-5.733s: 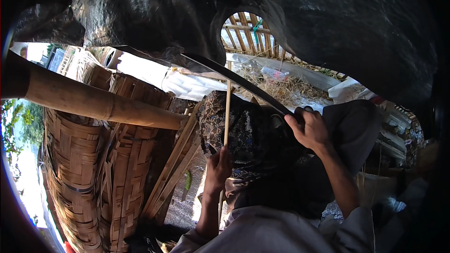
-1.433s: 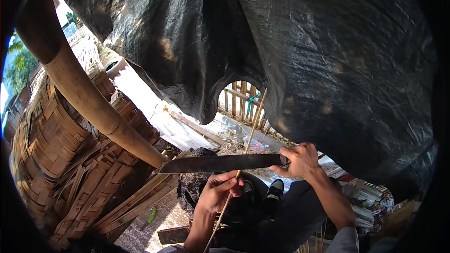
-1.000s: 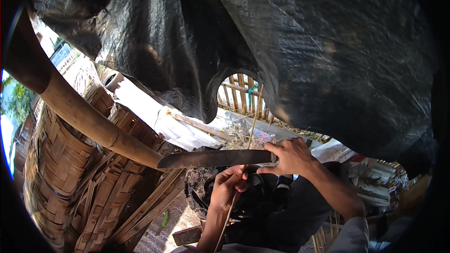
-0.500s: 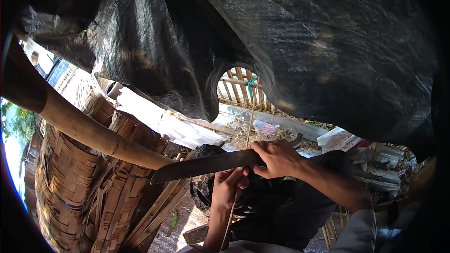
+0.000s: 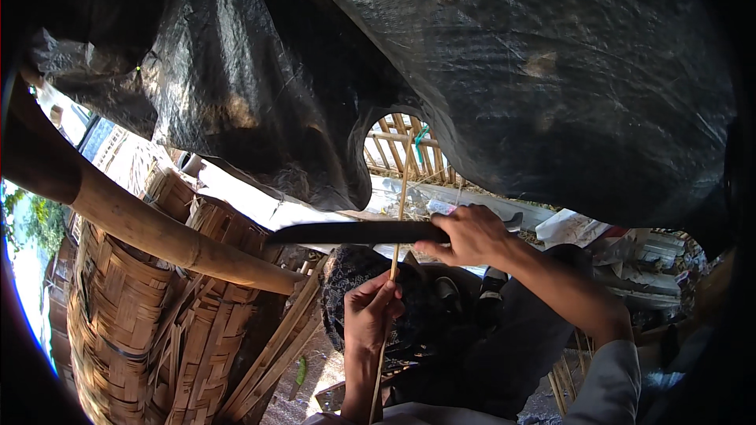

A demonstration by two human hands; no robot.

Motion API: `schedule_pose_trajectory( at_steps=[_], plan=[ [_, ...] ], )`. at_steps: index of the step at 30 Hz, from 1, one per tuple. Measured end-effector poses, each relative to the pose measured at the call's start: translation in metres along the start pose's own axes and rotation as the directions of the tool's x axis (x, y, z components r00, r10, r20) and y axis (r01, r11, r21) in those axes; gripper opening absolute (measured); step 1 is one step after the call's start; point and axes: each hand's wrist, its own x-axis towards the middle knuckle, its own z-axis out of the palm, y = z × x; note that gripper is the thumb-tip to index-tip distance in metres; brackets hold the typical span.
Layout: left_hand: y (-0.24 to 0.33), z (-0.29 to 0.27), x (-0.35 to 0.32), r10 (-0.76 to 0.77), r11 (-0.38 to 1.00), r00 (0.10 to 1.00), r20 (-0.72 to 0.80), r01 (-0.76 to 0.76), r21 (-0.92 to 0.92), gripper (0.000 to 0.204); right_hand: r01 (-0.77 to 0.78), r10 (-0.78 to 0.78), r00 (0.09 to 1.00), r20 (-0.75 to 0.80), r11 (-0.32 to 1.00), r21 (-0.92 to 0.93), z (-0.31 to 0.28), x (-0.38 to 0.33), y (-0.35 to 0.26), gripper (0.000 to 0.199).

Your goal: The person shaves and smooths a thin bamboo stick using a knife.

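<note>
Fingers (image 5: 386, 293) of the left hand (image 5: 368, 316) pinch a thin bamboo strip (image 5: 396, 240), which stands nearly upright and rises past the blade. Right hand (image 5: 471, 234) is closed around the handle of a long dark knife (image 5: 354, 232), held level with its blade pointing to the left and crossing the strip just above the left hand. Woven bamboo baskets (image 5: 134, 323) stand at the left under a thick bamboo pole (image 5: 150, 228). Black plastic sheet (image 5: 488, 63) hangs overhead.

Bare hands (image 5: 472, 234); grey sleeve on right arm, left forearm uncovered.
</note>
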Motion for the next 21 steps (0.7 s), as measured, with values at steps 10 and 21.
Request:
schedule_pose_trajectory(
  at_steps=[10, 21],
  plan=[
    [-0.005, 0.001, 0.001, -0.003, 0.991, 1.0, -0.01, 0.001, -0.135, 0.02, 0.246, -0.244, 0.968, 0.058, 0.969, -0.018, 0.01, -0.017, -0.004, 0.053],
    [0.002, 0.001, 0.004, -0.03, 0.993, 0.998, -0.047, 0.024, -0.116, 0.015, 0.097, -0.104, 0.993, 0.064, 0.99, 0.107, 0.013, -0.007, 0.009, 0.06]
  ],
)
